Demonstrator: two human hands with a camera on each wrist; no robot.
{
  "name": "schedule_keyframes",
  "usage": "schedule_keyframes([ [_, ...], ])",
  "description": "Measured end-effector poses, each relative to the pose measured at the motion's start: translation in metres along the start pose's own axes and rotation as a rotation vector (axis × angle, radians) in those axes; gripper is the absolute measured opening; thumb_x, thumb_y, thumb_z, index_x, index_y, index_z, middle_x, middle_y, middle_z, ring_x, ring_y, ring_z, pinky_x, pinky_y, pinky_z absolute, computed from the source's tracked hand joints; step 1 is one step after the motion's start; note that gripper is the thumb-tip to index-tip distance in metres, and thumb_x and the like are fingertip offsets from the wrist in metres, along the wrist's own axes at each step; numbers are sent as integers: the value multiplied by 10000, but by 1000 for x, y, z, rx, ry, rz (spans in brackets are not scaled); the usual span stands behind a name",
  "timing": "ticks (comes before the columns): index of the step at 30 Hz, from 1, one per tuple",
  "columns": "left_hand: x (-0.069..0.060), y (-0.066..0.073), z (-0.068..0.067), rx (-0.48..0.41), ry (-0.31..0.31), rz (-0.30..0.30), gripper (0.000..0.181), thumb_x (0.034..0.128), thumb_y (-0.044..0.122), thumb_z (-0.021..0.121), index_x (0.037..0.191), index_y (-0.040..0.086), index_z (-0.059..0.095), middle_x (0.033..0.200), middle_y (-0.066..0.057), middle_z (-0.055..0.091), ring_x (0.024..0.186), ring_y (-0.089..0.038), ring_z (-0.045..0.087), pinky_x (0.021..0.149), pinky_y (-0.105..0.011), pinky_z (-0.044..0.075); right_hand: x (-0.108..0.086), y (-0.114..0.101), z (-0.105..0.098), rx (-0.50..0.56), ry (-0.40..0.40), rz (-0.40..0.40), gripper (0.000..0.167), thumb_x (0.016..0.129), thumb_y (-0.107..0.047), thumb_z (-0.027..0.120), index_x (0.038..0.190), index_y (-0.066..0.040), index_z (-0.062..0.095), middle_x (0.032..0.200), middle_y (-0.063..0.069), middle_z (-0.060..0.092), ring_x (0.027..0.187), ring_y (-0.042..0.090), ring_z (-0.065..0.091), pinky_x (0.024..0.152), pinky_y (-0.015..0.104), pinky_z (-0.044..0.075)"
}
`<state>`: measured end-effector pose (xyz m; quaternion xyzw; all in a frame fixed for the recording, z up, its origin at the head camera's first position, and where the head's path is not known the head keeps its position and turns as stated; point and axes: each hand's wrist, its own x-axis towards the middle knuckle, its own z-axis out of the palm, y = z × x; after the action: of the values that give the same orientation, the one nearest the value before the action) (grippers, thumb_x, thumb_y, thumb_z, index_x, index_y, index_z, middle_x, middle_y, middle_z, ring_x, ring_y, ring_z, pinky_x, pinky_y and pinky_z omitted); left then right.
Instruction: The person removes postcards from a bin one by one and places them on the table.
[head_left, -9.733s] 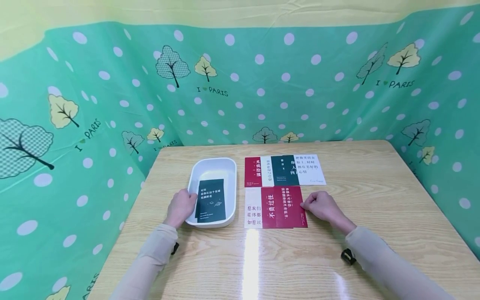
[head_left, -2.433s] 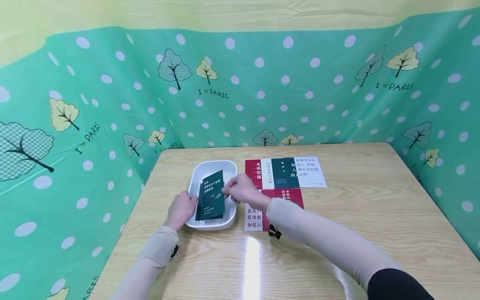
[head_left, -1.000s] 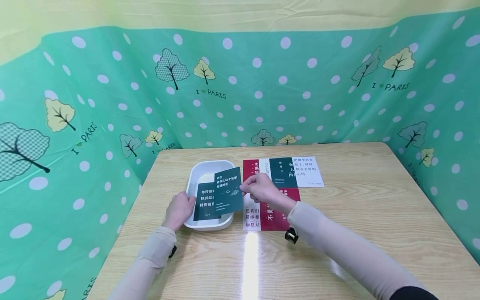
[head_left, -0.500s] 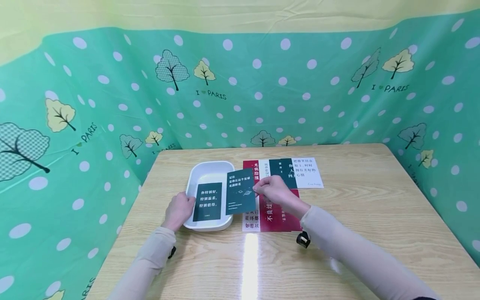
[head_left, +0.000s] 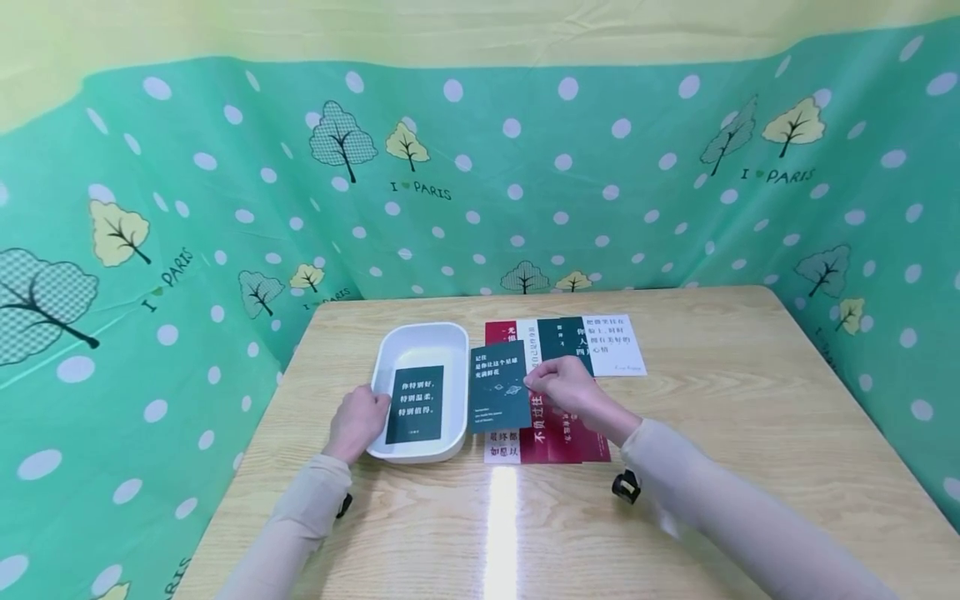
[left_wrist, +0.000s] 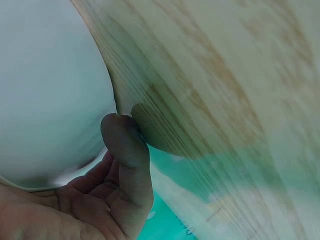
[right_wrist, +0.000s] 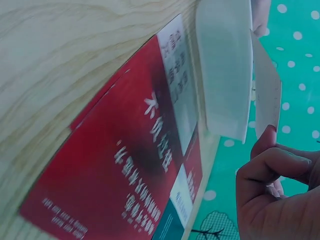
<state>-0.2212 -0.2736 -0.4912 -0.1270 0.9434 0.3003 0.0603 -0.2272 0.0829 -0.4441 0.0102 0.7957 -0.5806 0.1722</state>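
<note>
My left hand (head_left: 358,423) grips the left rim of a white plastic tray (head_left: 387,350); the left wrist view shows the thumb and curled fingers against its wall. Inside the tray lies a dark green card (head_left: 416,425) with white lettering. My right hand (head_left: 570,385) pinches the right edge of another green card (head_left: 495,400), printed with small planets. That card is held up just right of the tray, over the left end of the laid-out cards. From the right wrist view its pale back shows between my thumb and finger.
Overlapping cards lie in two rows on the wooden table (head_left: 720,400). The back row ends in a white card (head_left: 618,354); red cards (head_left: 577,446) lie in front, partly behind my right hand. A green polka-dot cloth (head_left: 562,183) stands around the table.
My right hand left the front row, took the planet card out of the tray and moved right with it, uncovering the other green card. My left hand stays on the tray.
</note>
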Motion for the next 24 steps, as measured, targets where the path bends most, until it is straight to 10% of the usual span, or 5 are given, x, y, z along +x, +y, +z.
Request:
schedule_keyframes([
  [24, 0, 0, 1, 14, -4, -20, 374, 1065, 214, 468, 1162, -119, 608, 947, -217, 659, 770, -286, 648, 686, -425, 618, -14, 38, -44, -27, 71, 47, 190, 1049, -127, 640, 1135, 26, 714, 982, 195, 702, 690, 219, 520, 542, 258, 378],
])
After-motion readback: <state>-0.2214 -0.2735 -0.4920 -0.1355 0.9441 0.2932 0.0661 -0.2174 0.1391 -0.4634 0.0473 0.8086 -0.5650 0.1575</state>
